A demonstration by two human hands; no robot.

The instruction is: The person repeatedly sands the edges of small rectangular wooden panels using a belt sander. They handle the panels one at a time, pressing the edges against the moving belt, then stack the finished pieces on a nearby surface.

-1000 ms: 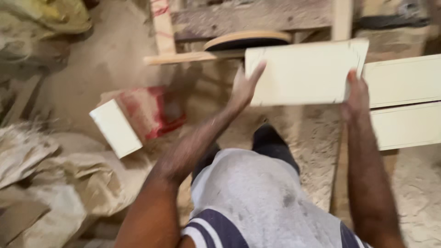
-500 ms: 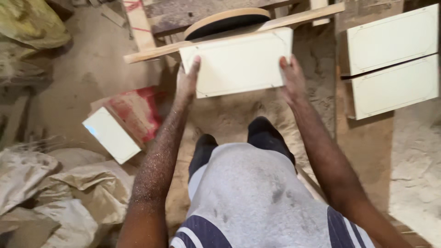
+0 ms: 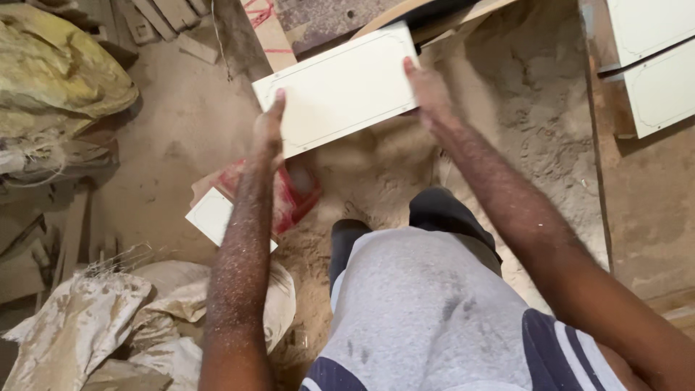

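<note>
— Gripping what, with both hands?

— Clamped on the short ends of a cream rectangular panel (image 3: pixel 340 87): left hand (image 3: pixel 269 130) at its lower-left end, right hand (image 3: pixel 427 87) at its upper-right end, fingers pressed flat along the edges. Held tilted in the air over the sawdust floor (image 3: pixel 507 130).

— And round about?

— Lying below the left forearm, a smaller white board (image 3: pixel 213 215) beside a red bag (image 3: pixel 297 199). Stacked far right, two more cream panels (image 3: pixel 655 61). Heaped lower left, dusty sacks (image 3: pixel 79 326).

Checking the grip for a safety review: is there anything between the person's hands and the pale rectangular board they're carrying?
Nothing visible. The left hand and the right hand press bare against opposite short ends of the pale rectangular wooden board.
</note>
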